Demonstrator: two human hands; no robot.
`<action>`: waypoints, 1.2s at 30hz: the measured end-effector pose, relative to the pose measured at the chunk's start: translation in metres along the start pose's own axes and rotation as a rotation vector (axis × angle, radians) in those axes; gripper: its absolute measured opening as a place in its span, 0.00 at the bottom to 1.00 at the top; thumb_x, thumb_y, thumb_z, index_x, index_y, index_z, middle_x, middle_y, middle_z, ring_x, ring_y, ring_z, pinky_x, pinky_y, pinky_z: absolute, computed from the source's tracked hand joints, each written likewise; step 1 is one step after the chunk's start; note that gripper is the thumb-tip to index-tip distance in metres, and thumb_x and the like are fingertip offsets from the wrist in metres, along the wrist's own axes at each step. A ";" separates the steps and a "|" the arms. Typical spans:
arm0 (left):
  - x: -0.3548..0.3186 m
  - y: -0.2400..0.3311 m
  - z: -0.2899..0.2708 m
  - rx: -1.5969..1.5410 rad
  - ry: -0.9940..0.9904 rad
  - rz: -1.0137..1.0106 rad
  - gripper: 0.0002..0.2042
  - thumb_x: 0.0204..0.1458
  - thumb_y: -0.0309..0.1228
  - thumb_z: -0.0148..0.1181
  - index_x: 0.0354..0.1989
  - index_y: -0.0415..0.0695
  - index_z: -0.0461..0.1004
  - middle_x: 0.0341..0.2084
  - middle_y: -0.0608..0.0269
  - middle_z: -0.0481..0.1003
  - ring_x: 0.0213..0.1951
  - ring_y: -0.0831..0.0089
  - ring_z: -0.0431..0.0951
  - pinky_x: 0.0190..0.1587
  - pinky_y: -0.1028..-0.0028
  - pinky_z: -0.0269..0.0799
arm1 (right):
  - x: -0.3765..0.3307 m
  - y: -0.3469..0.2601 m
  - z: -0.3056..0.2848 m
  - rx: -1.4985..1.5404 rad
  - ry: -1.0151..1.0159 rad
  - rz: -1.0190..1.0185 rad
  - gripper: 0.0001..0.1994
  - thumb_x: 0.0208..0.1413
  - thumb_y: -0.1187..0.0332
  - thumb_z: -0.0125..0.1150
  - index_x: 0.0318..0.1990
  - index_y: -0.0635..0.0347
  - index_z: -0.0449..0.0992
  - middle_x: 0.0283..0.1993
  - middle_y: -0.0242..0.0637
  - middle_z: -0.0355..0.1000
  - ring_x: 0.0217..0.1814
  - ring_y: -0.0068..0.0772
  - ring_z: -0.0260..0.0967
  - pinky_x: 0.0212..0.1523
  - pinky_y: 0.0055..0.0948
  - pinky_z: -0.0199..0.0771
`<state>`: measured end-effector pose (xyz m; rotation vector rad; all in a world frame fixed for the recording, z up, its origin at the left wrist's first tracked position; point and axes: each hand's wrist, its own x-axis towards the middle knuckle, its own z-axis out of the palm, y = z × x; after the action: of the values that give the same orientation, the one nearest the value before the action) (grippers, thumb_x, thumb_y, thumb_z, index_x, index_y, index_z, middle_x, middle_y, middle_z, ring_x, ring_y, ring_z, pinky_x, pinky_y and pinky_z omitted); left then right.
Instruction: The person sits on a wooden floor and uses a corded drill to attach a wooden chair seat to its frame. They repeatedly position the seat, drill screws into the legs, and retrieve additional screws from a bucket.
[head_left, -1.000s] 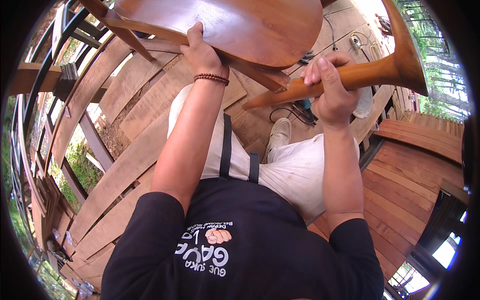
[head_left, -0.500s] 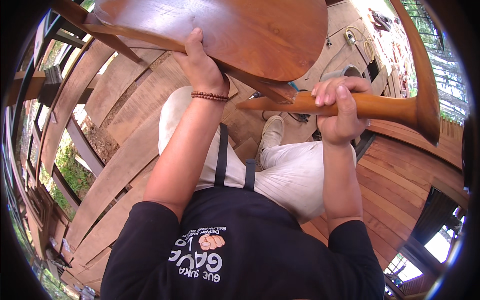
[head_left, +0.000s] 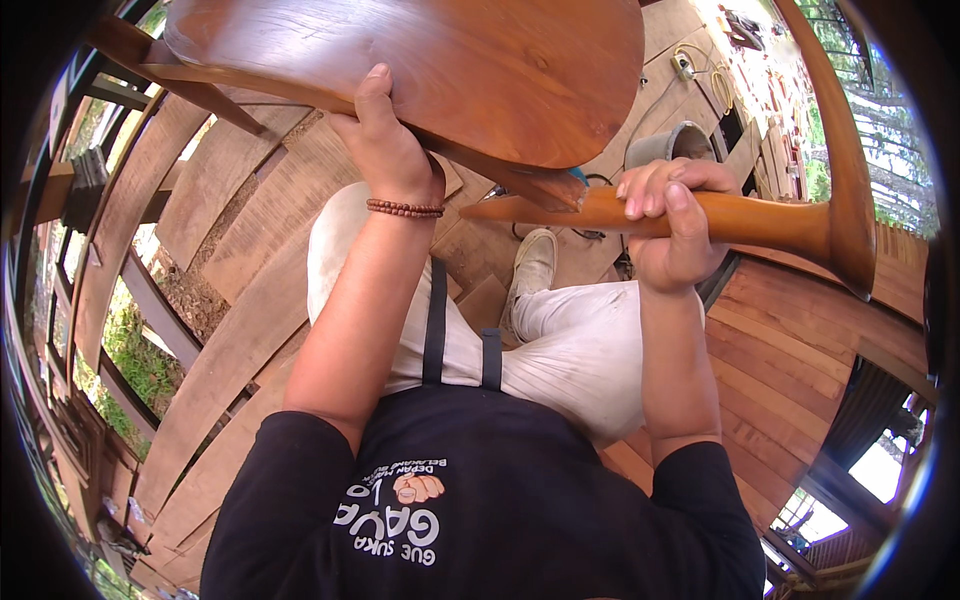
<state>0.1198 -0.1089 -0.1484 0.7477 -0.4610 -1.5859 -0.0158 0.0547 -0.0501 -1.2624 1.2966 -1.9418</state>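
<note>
A varnished wooden chair is held up in front of me, its broad rounded seat panel at the top of the view. My left hand grips the seat's near edge, thumb on the flat face and the other fingers hidden behind. Around the tapered chair leg at the right, my right hand is closed. That leg tapers to a point on the left and meets a curved upright piece at its right end. A short rail runs from under the seat to the leg, with a pale, rough patch near its end.
A grey bucket stands behind my right hand. Cables lie on the plank floor farther off. Reddish boards lie to my right, and a dark slatted frame runs along the left.
The chair and both my hands have shifted slightly left in the view. Both grips look the same, and more of the bucket shows now.
</note>
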 end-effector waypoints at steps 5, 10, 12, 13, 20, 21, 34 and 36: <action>0.009 0.002 -0.002 -0.011 -0.067 -0.007 0.22 0.60 0.40 0.51 0.58 0.38 0.66 0.52 0.57 0.72 0.56 0.65 0.72 0.59 0.64 0.68 | 0.004 0.000 0.010 -0.074 -0.001 0.014 0.04 0.59 0.75 0.53 0.40 0.62 0.66 0.26 0.37 0.66 0.26 0.30 0.65 0.35 0.36 0.72; 0.016 0.003 -0.006 -0.012 -0.076 -0.030 0.21 0.61 0.40 0.51 0.57 0.38 0.66 0.52 0.58 0.72 0.55 0.66 0.73 0.58 0.64 0.68 | 0.009 -0.001 0.010 -0.083 -0.058 0.043 0.05 0.60 0.74 0.55 0.40 0.62 0.66 0.26 0.37 0.66 0.27 0.30 0.66 0.36 0.36 0.72; 0.018 0.001 -0.006 -0.029 -0.077 -0.011 0.21 0.60 0.40 0.52 0.57 0.39 0.66 0.52 0.59 0.72 0.55 0.66 0.73 0.58 0.64 0.69 | 0.011 0.002 0.009 0.012 -0.062 0.038 0.06 0.60 0.77 0.57 0.40 0.66 0.67 0.26 0.40 0.69 0.27 0.30 0.68 0.34 0.34 0.74; 0.018 0.000 -0.007 -0.035 -0.076 0.000 0.21 0.60 0.40 0.52 0.57 0.39 0.66 0.52 0.60 0.72 0.55 0.66 0.73 0.58 0.64 0.69 | 0.011 0.003 0.008 0.009 -0.068 0.035 0.06 0.60 0.77 0.57 0.40 0.66 0.67 0.26 0.40 0.69 0.27 0.30 0.68 0.34 0.34 0.74; 0.015 0.001 -0.011 -0.014 -0.094 0.041 0.22 0.58 0.39 0.56 0.57 0.40 0.65 0.52 0.60 0.72 0.55 0.66 0.73 0.57 0.63 0.71 | 0.010 -0.001 0.005 -0.055 -0.114 0.074 0.05 0.61 0.71 0.55 0.41 0.59 0.67 0.27 0.35 0.65 0.30 0.30 0.65 0.41 0.38 0.70; 0.016 -0.002 -0.011 -0.018 -0.083 0.027 0.23 0.58 0.39 0.57 0.57 0.40 0.65 0.52 0.60 0.72 0.55 0.66 0.73 0.57 0.63 0.71 | 0.011 -0.001 0.004 -0.053 -0.119 0.072 0.06 0.61 0.71 0.56 0.42 0.59 0.67 0.27 0.35 0.65 0.30 0.30 0.65 0.41 0.38 0.69; 0.014 0.006 -0.010 -0.027 -0.092 0.003 0.26 0.56 0.40 0.62 0.58 0.40 0.61 0.53 0.59 0.70 0.54 0.67 0.73 0.55 0.65 0.72 | 0.008 0.008 -0.001 -0.023 -0.110 0.122 0.09 0.60 0.68 0.56 0.43 0.62 0.69 0.30 0.37 0.67 0.33 0.31 0.66 0.46 0.39 0.69; 0.014 0.006 -0.011 -0.012 -0.076 -0.023 0.27 0.56 0.40 0.63 0.58 0.41 0.60 0.53 0.60 0.70 0.54 0.67 0.72 0.55 0.65 0.72 | 0.008 0.008 0.000 -0.014 -0.103 0.119 0.09 0.60 0.68 0.55 0.43 0.63 0.69 0.30 0.37 0.67 0.33 0.31 0.66 0.46 0.39 0.69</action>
<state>0.1316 -0.1221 -0.1554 0.6882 -0.4992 -1.6417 -0.0202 0.0449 -0.0544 -1.2458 1.3052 -1.7652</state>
